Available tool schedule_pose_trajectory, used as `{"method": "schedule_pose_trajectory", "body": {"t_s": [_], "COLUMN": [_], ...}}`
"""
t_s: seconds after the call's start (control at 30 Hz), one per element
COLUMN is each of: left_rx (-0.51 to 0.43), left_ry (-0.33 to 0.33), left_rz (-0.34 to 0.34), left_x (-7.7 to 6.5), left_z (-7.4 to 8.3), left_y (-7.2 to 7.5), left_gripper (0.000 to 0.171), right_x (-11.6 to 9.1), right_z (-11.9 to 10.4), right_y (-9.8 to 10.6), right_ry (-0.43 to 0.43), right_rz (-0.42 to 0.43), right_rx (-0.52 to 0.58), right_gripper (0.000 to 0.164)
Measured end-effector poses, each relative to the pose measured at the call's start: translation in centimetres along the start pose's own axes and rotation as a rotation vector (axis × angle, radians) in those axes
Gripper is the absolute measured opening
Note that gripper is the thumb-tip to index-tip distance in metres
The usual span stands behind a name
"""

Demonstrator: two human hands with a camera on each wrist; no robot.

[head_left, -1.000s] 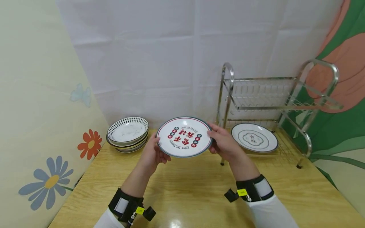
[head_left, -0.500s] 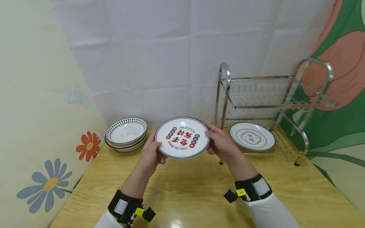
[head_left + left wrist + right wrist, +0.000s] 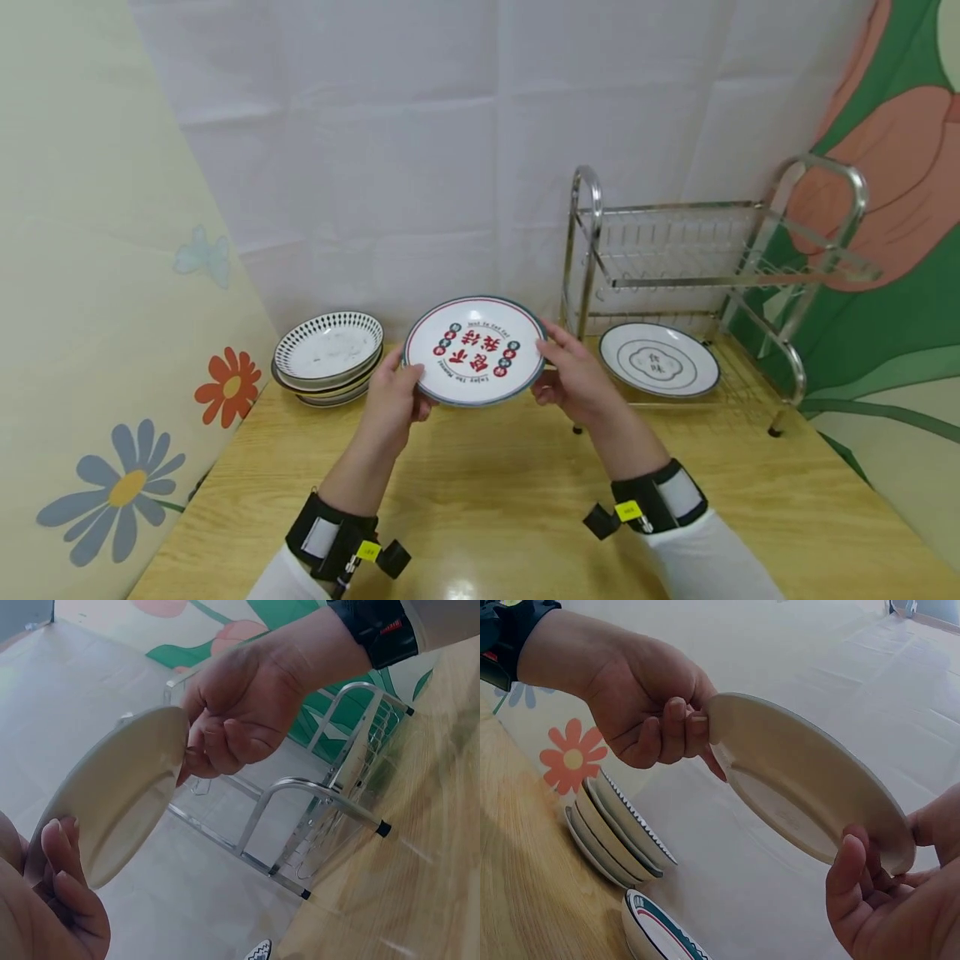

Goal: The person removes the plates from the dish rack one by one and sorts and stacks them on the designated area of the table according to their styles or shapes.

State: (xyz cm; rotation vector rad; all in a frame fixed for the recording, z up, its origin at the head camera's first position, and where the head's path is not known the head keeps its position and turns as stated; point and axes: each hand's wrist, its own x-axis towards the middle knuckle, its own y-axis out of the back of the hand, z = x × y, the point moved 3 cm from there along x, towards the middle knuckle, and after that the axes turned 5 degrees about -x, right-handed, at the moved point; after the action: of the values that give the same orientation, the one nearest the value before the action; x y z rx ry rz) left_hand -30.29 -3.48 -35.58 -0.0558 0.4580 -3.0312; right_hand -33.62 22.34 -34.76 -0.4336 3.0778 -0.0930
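Note:
Both hands hold a round white plate (image 3: 472,392) up over the table, its printed face with red characters and a green rim turned toward the head camera. My left hand (image 3: 390,396) grips the left edge, thumb on top and fingers below. On the opposite edge, my right hand (image 3: 581,379) pinches the rim the same way. From underneath, the left wrist view shows the plain pale bottom (image 3: 124,787) with fingers of both hands against it. The right wrist view also shows the underside (image 3: 795,772), fingertips curled beneath the rim.
A stack of bowls and plates (image 3: 330,350) stands at the back left. At the back right is a two-tier metal dish rack (image 3: 690,283), with a white plate (image 3: 660,383) lying on its lower level. Another green-and-red-rimmed dish (image 3: 656,930) shows low in the right wrist view.
Both hands have lifted the plate slightly. The left thumb has come further onto the rim than a second ago. The head view has shifted a little; stack and rack stay put.

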Motion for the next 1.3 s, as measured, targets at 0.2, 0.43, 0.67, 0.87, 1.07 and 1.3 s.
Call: {"method": "schedule_pose_trajectory", "body": {"t_s": [0.2,0.43,0.67,0.87,1.07,1.3], "left_rx": [0.089,0.174,0.264,0.336,0.372,0.435], "left_ry": [-0.009,-0.072,-0.098,-0.024,0.008,0.035], "left_rz": [0.111,0.203,0.269,0.332,0.378,0.410], "left_x": [2.0,5.2,8.9,11.5,12.5,12.7], "left_z": [0.2,1.2,1.0,-1.1,-3.2,-5.0], "left_y": [-0.1,-0.3,-0.1,0.6,1.6,2.8], "left_gripper": [0.050,0.046,0.040,0.031,0.030,0.031], "right_x": [-0.2,-0.4,0.0,0.0,-0.1,-0.4], "right_z": [0.0,0.5,2.0,3.3,4.1,5.1], "right_y": [-0.4,-1.5,-3.3,-4.3,-5.4,-6.5], "right_ry": [0.031,0.033,-0.023,-0.045,-0.063,-0.079], "right_rz": [-0.021,-0.138,-0.204,-0.263,-0.308,-0.370], "right_rx": [0.018,0.061,-0.021,-0.106,-0.151,-0.207], "right_gripper": [0.054,0.064,0.058,0.051,0.052,0.047]}}
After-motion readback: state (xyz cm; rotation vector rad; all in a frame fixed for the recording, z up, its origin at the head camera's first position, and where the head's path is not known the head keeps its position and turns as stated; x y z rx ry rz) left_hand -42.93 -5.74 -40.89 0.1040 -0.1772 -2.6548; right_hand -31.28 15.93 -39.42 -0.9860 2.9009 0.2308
